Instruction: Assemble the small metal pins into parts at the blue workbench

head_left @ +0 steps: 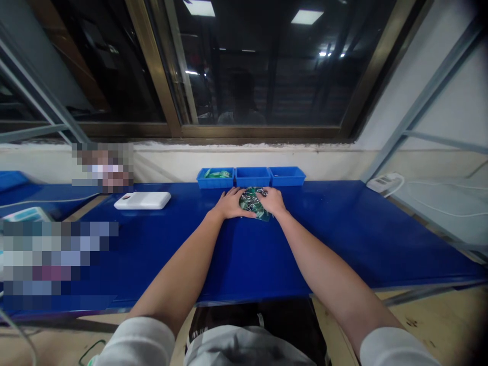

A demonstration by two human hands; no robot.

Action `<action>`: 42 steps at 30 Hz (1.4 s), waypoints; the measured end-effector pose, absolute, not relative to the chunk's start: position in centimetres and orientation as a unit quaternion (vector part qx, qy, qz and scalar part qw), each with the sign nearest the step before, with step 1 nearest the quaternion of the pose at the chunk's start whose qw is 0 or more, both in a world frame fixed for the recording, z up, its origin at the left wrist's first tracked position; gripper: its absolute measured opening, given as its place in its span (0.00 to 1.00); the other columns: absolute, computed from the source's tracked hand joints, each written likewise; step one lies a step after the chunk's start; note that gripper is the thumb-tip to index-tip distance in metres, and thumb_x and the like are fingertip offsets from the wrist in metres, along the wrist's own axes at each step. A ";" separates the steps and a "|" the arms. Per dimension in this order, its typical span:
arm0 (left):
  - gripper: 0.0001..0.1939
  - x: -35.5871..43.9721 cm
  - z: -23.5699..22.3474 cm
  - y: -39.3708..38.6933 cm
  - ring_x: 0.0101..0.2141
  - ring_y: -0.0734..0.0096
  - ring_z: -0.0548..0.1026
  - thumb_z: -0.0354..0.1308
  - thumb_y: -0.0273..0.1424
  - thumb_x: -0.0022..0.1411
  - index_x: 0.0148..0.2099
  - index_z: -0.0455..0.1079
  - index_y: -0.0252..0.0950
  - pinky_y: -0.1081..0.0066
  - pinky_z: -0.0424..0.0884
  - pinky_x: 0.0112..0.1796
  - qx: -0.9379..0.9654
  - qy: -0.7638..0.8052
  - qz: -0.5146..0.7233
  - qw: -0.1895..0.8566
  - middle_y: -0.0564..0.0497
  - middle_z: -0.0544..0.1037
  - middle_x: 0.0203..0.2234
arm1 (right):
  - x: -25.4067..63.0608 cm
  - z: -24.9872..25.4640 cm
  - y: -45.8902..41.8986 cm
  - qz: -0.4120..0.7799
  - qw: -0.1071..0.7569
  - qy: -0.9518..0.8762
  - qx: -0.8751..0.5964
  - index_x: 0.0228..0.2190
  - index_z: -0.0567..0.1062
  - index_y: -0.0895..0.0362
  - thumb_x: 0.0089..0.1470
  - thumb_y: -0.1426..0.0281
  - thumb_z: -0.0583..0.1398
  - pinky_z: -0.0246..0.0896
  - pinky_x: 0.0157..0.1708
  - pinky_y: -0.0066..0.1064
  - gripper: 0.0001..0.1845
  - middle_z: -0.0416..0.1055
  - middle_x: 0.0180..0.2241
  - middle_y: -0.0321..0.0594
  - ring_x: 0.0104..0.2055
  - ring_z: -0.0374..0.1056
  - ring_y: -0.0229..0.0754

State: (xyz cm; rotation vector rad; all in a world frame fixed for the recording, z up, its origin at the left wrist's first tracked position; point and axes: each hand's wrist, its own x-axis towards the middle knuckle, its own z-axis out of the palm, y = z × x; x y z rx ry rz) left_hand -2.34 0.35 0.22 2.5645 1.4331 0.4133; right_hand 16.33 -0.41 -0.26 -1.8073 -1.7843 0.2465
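Note:
At the back middle of the blue table lies a green, clear-looking bag or heap of thin shiny metal pieces point(251, 202); their exact kind is too small to make out. My left hand point(227, 204) cups its left side, thumb along the near edge and fingers over the far edge. From the right, my right hand point(273, 201) presses on it with curled fingers, partly hiding the metal pieces. Just behind stand three blue bins: the left bin point(202, 179) holds a green and white packet point(217, 174), beside a middle bin point(252, 178) and a right bin point(287, 177).
A white box-like device point(143, 201) lies on the blue table point(247, 264) to the left. A white power strip point(385, 181) with a cable sits by the right frame post. The wall and window rise behind the bins. Blurred patches cover things at left.

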 end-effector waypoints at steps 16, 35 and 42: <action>0.52 -1.6 0.4 -0.3 0.61 0.44 0.52 0.53 0.63 0.45 0.64 0.52 0.35 0.44 0.44 0.59 0.874 0.445 0.190 0.045 0.38 0.56 0.62 | 17.5 0.5 -0.4 0.047 0.410 -0.699 -0.585 0.36 0.80 0.53 0.55 0.58 0.55 0.55 0.51 0.41 0.17 0.73 0.38 0.45 0.45 0.64 0.48; 0.16 -0.3 1.5 -1.0 0.40 0.64 0.72 0.44 0.38 0.66 0.43 0.71 0.35 0.62 0.65 0.45 0.845 0.405 0.350 -0.007 0.46 0.76 0.37 | 16.7 0.4 0.2 0.352 0.604 -0.545 -0.463 0.26 0.77 0.59 0.38 0.60 0.66 0.64 0.29 0.33 0.15 0.75 0.23 0.40 0.26 0.69 0.41; 0.16 -0.3 1.0 -0.7 0.39 0.64 0.72 0.44 0.36 0.67 0.41 0.72 0.36 0.63 0.63 0.44 0.856 0.395 0.334 -0.007 0.47 0.77 0.36 | 16.8 0.3 0.3 0.372 0.604 -0.546 -0.445 0.27 0.75 0.58 0.39 0.59 0.65 0.62 0.26 0.31 0.16 0.74 0.23 0.39 0.24 0.67 0.38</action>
